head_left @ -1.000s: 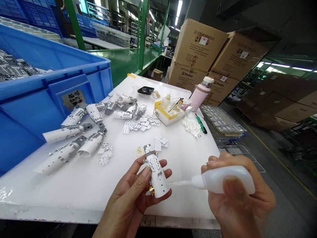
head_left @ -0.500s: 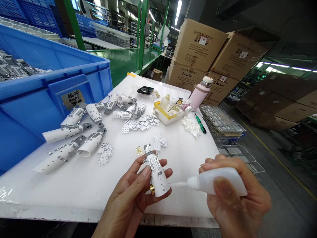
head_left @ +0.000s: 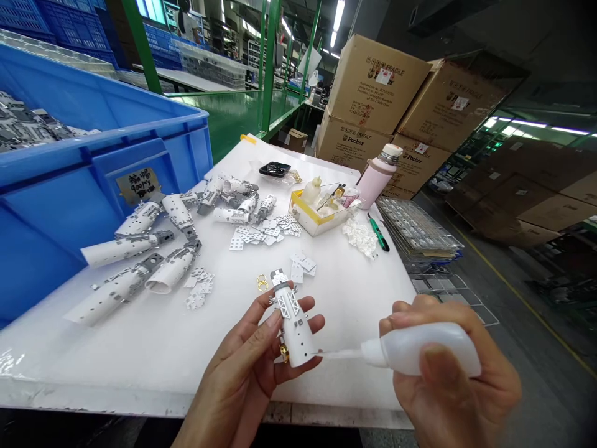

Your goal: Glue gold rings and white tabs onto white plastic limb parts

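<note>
My left hand (head_left: 254, 351) is closed around a white conical model part (head_left: 295, 333) with a grey top, lattice panels and a small gold piece (head_left: 284, 352) at its lower left side. In my right hand (head_left: 448, 379) is a translucent squeeze bottle (head_left: 426, 348), lying nearly level. Its thin nozzle (head_left: 338, 354) points left, the tip close to the wide lower end of the part; whether they touch I cannot tell. Just beyond the part lie gold rings (head_left: 262, 283) and a few small white plates (head_left: 303, 267).
At left, a blue bin (head_left: 153, 143) stands beside several similar model parts (head_left: 172, 270). Further back are a yellow-edged tray (head_left: 313, 224) of bottles, crumpled tissue (head_left: 360, 238), a green cutter (head_left: 378, 233) and a pink flask (head_left: 375, 180). Cartons (head_left: 368, 87) are stacked behind the white table (head_left: 140, 367).
My right hand and the squeeze bottle have shifted slightly to the right and down. The part in my left hand has turned a little, its lower end moving slightly left.
</note>
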### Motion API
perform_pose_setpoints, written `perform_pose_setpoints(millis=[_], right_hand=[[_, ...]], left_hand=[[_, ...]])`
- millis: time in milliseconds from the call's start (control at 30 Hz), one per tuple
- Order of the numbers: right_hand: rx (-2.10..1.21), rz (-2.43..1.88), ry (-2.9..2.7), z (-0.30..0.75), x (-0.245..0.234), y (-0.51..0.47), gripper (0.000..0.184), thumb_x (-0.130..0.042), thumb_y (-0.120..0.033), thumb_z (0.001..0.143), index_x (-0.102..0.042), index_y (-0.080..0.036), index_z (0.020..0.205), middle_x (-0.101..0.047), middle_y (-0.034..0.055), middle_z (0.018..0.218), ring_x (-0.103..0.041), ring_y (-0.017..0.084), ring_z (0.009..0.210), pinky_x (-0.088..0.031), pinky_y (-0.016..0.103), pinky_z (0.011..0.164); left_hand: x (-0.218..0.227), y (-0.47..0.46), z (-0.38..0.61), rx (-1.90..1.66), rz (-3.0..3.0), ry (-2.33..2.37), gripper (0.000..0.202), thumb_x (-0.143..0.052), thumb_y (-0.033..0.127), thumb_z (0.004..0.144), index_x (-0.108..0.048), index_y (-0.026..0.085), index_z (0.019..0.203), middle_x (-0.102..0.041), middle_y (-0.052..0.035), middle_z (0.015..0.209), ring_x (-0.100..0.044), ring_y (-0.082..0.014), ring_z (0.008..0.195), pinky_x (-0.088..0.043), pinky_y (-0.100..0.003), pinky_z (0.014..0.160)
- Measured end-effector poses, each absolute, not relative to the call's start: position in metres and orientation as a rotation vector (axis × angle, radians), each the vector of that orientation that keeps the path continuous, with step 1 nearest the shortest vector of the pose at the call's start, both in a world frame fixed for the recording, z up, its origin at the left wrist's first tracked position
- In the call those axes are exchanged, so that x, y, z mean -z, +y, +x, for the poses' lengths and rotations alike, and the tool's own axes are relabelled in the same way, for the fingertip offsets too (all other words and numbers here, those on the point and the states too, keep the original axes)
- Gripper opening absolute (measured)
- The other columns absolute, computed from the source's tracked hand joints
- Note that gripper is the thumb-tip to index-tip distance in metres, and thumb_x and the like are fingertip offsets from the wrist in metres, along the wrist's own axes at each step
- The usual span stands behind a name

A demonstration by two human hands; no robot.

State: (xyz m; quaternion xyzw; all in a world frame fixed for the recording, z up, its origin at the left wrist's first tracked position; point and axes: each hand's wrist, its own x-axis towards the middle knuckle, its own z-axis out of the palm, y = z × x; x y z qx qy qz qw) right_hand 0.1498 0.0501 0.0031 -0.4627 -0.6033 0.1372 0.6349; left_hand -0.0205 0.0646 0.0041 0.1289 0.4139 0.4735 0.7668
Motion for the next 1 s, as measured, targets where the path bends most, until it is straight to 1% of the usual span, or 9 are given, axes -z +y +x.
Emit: perform_pose_setpoints(millis=[233, 400, 533, 667, 733, 767, 833, 933, 1000], right_hand=[[-0.273, -1.107, -1.377, 0.147, -0.003, 0.049, 0.020, -0.066, -0.039, 0.084, -0.070, -0.021, 0.079, -0.060, 0.0046, 0.066, -0.057, 0.021, 0.068, -0.047, 0.033, 0.058], [-0.266, -1.129, -1.371, 0.145, -0.006, 0.047, 0.019, -0.068, -0.039, 0.081, -0.070, -0.021, 0.077, -0.062, 0.0048, 0.066, -0.059, 0.021, 0.067, -0.049, 0.032, 0.056], [-0.285, -1.195, -1.310, 0.140, -0.005, 0.041, 0.020, -0.070, -0.040, 0.080, -0.070, -0.021, 0.078, -0.063, 0.0067, 0.070, -0.060, 0.024, 0.073, -0.049, 0.034, 0.059], [-0.343, -1.157, -1.254, 0.140, -0.001, 0.042, 0.023, -0.067, -0.046, 0.083, -0.071, -0.024, 0.079, -0.061, 0.0040, 0.070, -0.059, 0.022, 0.076, -0.048, 0.035, 0.067], [-0.319, -1.061, -1.217, 0.142, 0.000, 0.047, 0.024, -0.066, -0.046, 0.084, -0.070, -0.023, 0.079, -0.059, 0.0025, 0.066, -0.057, 0.020, 0.071, -0.045, 0.033, 0.064], [-0.301, -1.011, -1.202, 0.143, 0.000, 0.050, 0.023, -0.065, -0.044, 0.085, -0.070, -0.022, 0.078, -0.059, 0.0021, 0.065, -0.055, 0.019, 0.067, -0.043, 0.032, 0.061], [-0.293, -0.961, -1.205, 0.145, 0.000, 0.054, 0.019, -0.064, -0.038, 0.086, -0.070, -0.021, 0.079, -0.057, 0.0020, 0.064, -0.052, 0.017, 0.063, -0.041, 0.031, 0.057], [-0.327, -0.997, -1.297, 0.147, 0.002, 0.057, 0.017, -0.062, -0.035, 0.088, -0.070, -0.021, 0.084, -0.057, 0.0018, 0.066, -0.052, 0.016, 0.063, -0.042, 0.029, 0.056], [-0.333, -1.006, -1.334, 0.148, 0.004, 0.056, 0.017, -0.062, -0.036, 0.089, -0.070, -0.021, 0.086, -0.057, 0.0016, 0.068, -0.053, 0.016, 0.064, -0.043, 0.028, 0.055]], left_hand=[[0.003, 0.065, -0.020, -1.030, 0.294, 0.886, 0.037, -0.058, 0.023, 0.090, -0.054, 0.021, 0.127, -0.064, -0.0128, 0.129, -0.065, -0.0321, 0.109, -0.062, -0.033, 0.069], [0.006, 0.065, -0.021, -1.027, 0.277, 0.866, 0.036, -0.058, 0.025, 0.090, -0.055, 0.020, 0.126, -0.065, -0.0127, 0.129, -0.064, -0.0324, 0.112, -0.060, -0.036, 0.077], [0.008, 0.063, -0.019, -1.058, 0.262, 0.836, 0.033, -0.056, 0.030, 0.091, -0.057, 0.020, 0.122, -0.067, -0.0128, 0.125, -0.065, -0.0327, 0.110, -0.060, -0.036, 0.077], [0.007, 0.065, -0.019, -1.030, 0.291, 0.865, 0.033, -0.059, 0.030, 0.090, -0.059, 0.019, 0.121, -0.067, -0.0123, 0.125, -0.067, -0.0321, 0.106, -0.061, -0.036, 0.074], [0.006, 0.067, -0.019, -1.026, 0.289, 0.904, 0.032, -0.062, 0.027, 0.088, -0.062, 0.021, 0.119, -0.067, -0.0107, 0.125, -0.066, -0.0313, 0.106, -0.062, -0.035, 0.071], [0.006, 0.068, -0.020, -1.037, 0.280, 0.914, 0.031, -0.063, 0.025, 0.087, -0.063, 0.021, 0.118, -0.067, -0.0099, 0.123, -0.066, -0.0308, 0.106, -0.062, -0.035, 0.070], [0.007, 0.068, -0.020, -1.059, 0.258, 0.887, 0.030, -0.063, 0.024, 0.087, -0.066, 0.021, 0.117, -0.070, -0.0098, 0.112, -0.068, -0.0293, 0.102, -0.063, -0.037, 0.069], [0.007, 0.067, -0.020, -1.032, 0.227, 0.812, 0.033, -0.059, 0.024, 0.089, -0.065, 0.020, 0.121, -0.070, -0.0101, 0.094, -0.069, -0.0259, 0.090, -0.063, -0.040, 0.070], [0.006, 0.066, -0.020, -1.010, 0.215, 0.798, 0.034, -0.058, 0.025, 0.090, -0.064, 0.019, 0.123, -0.070, -0.0112, 0.094, -0.069, -0.0254, 0.088, -0.062, -0.040, 0.071]])
